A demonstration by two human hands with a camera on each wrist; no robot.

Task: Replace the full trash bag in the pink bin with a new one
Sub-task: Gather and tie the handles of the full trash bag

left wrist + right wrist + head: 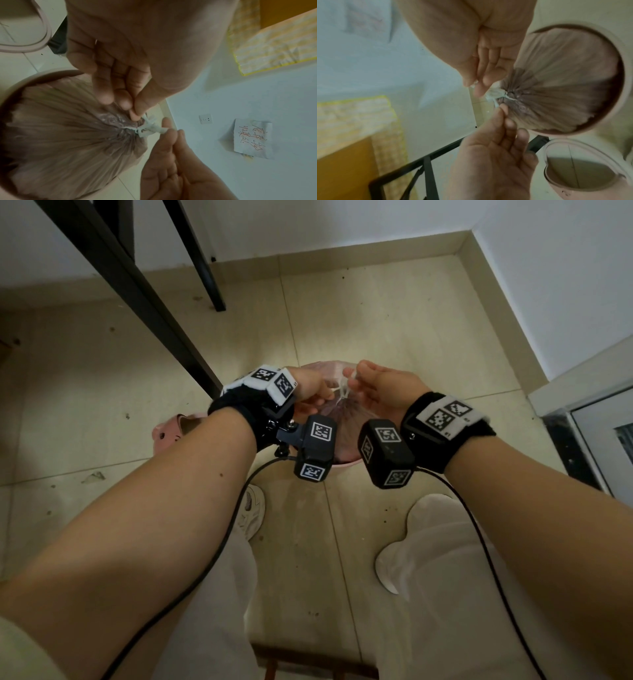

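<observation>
The pink bin (346,463) stands on the floor between my feet, mostly hidden by my wrists. In it sits the full pinkish trash bag (68,128), its mouth gathered into tight pleats. A white drawstring (154,127) comes out of the gathered neck. My left hand (135,115) pinches one end of the string right at the neck. My right hand (171,131) pinches the other end a little way out. From the right wrist, the right hand (474,85) and left hand (501,109) hold the string (494,94) over the bag (556,81).
The bin's heart-shaped pink lid (573,169) lies on the tiled floor to the left of the bin. Black table legs (137,302) rise at the left. A white cabinet door (599,422) stands at the right. White walls close off the corner behind.
</observation>
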